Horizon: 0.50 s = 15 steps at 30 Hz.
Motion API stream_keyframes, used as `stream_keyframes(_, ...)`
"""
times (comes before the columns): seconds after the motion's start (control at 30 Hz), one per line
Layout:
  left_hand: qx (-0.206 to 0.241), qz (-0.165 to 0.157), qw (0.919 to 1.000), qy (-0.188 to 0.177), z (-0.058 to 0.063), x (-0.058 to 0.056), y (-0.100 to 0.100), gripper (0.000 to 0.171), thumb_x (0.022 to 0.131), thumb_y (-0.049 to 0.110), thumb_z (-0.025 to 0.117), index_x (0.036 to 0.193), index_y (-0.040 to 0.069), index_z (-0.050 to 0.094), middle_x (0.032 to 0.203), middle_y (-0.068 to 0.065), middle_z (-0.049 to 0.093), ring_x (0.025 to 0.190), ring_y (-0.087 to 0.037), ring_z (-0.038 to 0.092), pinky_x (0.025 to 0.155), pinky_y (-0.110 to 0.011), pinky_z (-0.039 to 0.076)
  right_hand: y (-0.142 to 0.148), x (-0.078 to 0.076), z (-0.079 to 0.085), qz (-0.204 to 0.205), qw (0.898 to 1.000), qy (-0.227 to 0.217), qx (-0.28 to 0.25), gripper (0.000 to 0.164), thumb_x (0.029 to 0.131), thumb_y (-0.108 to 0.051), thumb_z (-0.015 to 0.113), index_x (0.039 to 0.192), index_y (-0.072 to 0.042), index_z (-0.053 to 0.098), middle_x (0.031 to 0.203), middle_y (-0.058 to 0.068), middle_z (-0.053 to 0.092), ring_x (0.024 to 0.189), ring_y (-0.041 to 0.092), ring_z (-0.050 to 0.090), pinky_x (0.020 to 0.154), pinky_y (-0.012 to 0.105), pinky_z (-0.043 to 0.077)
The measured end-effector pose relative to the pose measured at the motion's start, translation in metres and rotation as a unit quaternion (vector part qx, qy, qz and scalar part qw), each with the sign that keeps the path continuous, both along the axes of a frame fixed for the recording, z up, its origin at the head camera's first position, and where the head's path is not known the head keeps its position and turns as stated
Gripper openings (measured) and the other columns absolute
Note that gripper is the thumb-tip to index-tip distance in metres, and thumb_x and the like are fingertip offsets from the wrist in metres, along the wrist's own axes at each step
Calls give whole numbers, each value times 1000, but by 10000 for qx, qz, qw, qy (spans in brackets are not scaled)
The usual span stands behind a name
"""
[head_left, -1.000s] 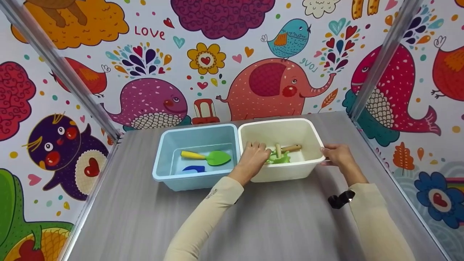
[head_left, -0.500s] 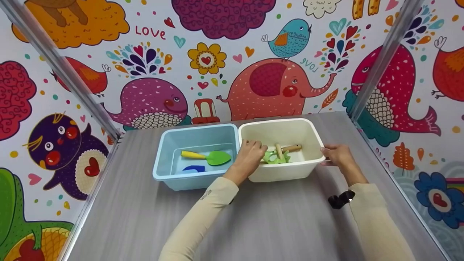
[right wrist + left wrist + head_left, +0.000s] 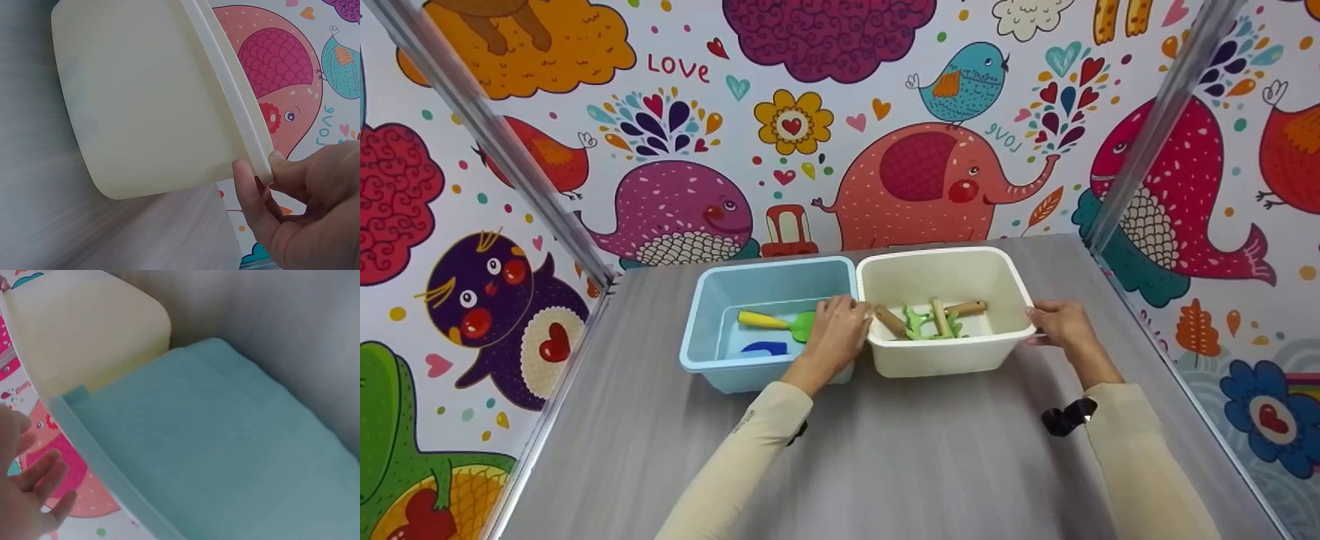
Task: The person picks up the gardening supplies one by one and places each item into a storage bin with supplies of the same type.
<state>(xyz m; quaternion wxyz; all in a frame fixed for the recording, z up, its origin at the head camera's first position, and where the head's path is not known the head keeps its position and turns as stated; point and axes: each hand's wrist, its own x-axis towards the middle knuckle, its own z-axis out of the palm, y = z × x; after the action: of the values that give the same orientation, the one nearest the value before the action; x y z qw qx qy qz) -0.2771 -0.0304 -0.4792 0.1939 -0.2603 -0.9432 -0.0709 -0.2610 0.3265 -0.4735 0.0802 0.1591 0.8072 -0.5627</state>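
Observation:
My left hand [image 3: 834,330] is over the right end of the light blue bin [image 3: 769,364], close to where the two bins meet. Its fingers look relaxed in the left wrist view, with nothing between them. Inside the blue bin lie a toy trowel [image 3: 761,320] with a yellow handle and green blade, partly hidden by the hand, and a blue curved piece [image 3: 765,347]. My right hand [image 3: 1061,328] pinches the right rim of the white bin [image 3: 945,358], thumb above and fingers below. Light green tools with wooden handles [image 3: 940,318] lie heaped in the white bin.
Both bins stand side by side on a grey table [image 3: 915,457], near the back wall [image 3: 802,67] with its cartoon animals. Metal posts [image 3: 1147,142] rise at the table's back corners. A black wrist device [image 3: 1069,417] sits by my right sleeve.
My left hand has moved left, out of the white bin and over the blue one, uncovering a wooden handle. My right hand stays on the white bin's rim.

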Motion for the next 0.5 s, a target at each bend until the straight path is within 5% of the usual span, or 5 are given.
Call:
stream_keyframes(0.17,321,324,9974,-562,-1,1,-24,31,102,26,58,126,9,67,119,-13,69,113,-29,62,89,-44,51,0,0,-2,-34,9999,-42,104,50,106,-18,49,146,10,41,134,35,54,72,2,63,69,22,60)
stream_keyframes(0.5,847,1026,9880,-790,-5,8,-78,37,101,29,58,131,7,62,124,-16,66,116,-35,60,90,-52,48,0,5,-10,-151,9991,80,394,52,107,-24,44,149,6,39,138,33,52,81,5,61,71,21,59)
